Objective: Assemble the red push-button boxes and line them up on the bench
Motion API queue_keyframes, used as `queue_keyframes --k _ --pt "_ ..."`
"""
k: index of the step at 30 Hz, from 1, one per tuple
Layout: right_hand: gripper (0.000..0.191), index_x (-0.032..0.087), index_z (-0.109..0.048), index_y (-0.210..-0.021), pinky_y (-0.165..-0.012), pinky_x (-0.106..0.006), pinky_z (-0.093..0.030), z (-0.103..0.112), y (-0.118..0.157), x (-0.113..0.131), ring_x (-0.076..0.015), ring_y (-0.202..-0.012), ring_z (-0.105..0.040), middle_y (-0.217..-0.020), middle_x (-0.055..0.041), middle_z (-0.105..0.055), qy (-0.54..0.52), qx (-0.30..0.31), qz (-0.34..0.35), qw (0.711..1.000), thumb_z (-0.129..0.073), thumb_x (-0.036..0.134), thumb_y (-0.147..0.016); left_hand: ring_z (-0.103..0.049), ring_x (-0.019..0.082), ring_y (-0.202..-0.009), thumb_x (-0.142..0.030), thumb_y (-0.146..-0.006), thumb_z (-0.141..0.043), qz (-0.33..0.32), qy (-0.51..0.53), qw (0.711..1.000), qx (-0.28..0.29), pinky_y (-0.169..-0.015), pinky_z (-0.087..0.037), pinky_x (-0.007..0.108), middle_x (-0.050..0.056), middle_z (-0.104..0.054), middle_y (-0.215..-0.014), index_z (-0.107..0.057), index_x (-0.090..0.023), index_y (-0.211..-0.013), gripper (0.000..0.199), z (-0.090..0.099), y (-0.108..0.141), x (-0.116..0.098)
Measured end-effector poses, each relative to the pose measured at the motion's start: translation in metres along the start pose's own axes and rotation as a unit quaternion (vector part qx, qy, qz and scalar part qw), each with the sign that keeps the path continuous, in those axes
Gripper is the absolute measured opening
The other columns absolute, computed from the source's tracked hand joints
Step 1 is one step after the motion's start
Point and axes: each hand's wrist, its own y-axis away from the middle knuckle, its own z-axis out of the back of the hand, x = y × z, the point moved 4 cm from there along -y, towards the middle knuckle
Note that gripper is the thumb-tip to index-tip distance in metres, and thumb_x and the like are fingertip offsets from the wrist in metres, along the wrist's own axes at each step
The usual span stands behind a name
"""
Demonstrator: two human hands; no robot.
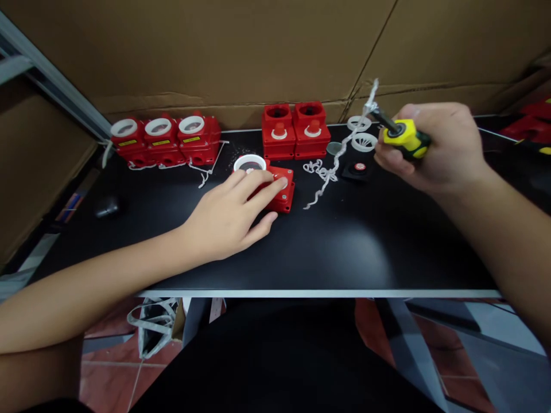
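My left hand [235, 215] lies with spread fingers on a red box [287, 201] that has a white ring [250, 163] at its back left; the hand hides much of the box. Raised above the table at the right, my right hand [430, 143] is wrapped round a yellow and black screwdriver [400, 135]. White string [342, 150] hangs from the screwdriver's metal shaft, and its lower part reaches a tangle beside the red box. A small black part with a red centre [359, 167] lies right of the string.
Three red boxes with white rings [161, 140] stand in a row at the back left. Two more red boxes [295, 135] stand at the back middle. Loose white rings [364, 142] lie right of them. A dark rounded object [107, 207] sits at the left, beside a metal frame [55, 69].
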Motion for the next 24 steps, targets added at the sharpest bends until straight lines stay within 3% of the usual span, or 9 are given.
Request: queue_keyframes --k 7,10,12,15,19,24 --pt "0.054 0.022 -0.058 -0.062 -0.034 -0.027 -0.016 0.005 0.0 -0.01 -0.0078 -0.039 -0.04 -0.054 -0.002 -0.058 -0.008 -0.004 -0.015 1.0 -0.1 0.049 -0.082 -0.079 0.042 -0.127 -0.034 -0.116 -0.06 0.008 0.008 1.0 0.015 -0.115 -0.068 0.058 0.022 -0.08 -0.134 -0.05 -0.009 -0.181 0.07 0.0 0.004 -0.006" --pt "0.056 0.022 -0.059 -0.063 -0.033 -0.027 -0.015 0.005 0.001 -0.013 -0.0091 -0.039 -0.043 -0.054 -0.0032 -0.06 0.0 -0.003 -0.022 1.0 -0.101 0.055 -0.081 -0.082 0.036 -0.091 -0.042 -0.117 -0.057 0.075 -0.014 0.995 0.058 -0.089 -0.07 0.047 0.016 -0.083 -0.102 -0.05 -0.005 -0.18 0.073 -0.004 0.008 -0.011" --pt "0.057 0.021 -0.061 -0.064 -0.033 -0.026 -0.016 0.005 0.001 -0.013 -0.0093 -0.04 -0.045 -0.056 -0.0041 -0.063 0.002 -0.005 -0.026 1.0 -0.102 0.057 -0.079 -0.075 0.031 -0.064 -0.047 -0.118 -0.056 0.14 -0.025 0.985 0.099 -0.069 -0.062 0.039 0.008 -0.078 -0.08 -0.044 -0.003 -0.183 0.08 -0.005 0.01 -0.011" --pt "0.056 0.021 -0.063 -0.063 -0.032 -0.025 -0.018 0.004 0.0 -0.015 -0.0096 -0.041 -0.047 -0.056 -0.0044 -0.064 -0.003 -0.013 -0.036 0.999 -0.107 0.055 -0.074 -0.066 0.027 -0.05 -0.051 -0.116 -0.058 0.186 -0.004 0.973 0.136 -0.062 -0.054 0.034 -0.001 -0.071 -0.065 -0.039 -0.005 -0.186 0.086 -0.005 0.007 -0.007" --pt "0.061 0.019 -0.066 -0.064 -0.03 -0.025 -0.017 0.004 -0.001 -0.015 -0.0101 -0.039 -0.049 -0.054 -0.003 -0.062 -0.01 -0.02 -0.034 0.999 -0.113 0.06 -0.063 -0.066 0.023 -0.048 -0.046 -0.115 -0.062 0.195 0.059 0.971 0.123 -0.061 -0.051 0.031 -0.006 -0.071 -0.063 -0.051 -0.017 -0.18 0.072 -0.001 -0.001 0.004" --pt "0.065 0.019 -0.062 -0.062 -0.03 -0.025 -0.019 0.003 -0.001 -0.012 -0.0098 -0.037 -0.048 -0.052 -0.0014 -0.057 -0.01 -0.016 -0.023 1.0 -0.112 0.061 -0.066 -0.063 0.017 -0.045 -0.045 -0.117 -0.064 0.155 0.149 0.974 0.071 -0.056 -0.044 0.026 -0.009 -0.067 -0.059 -0.073 -0.025 -0.15 0.04 0.002 0.001 -0.002"
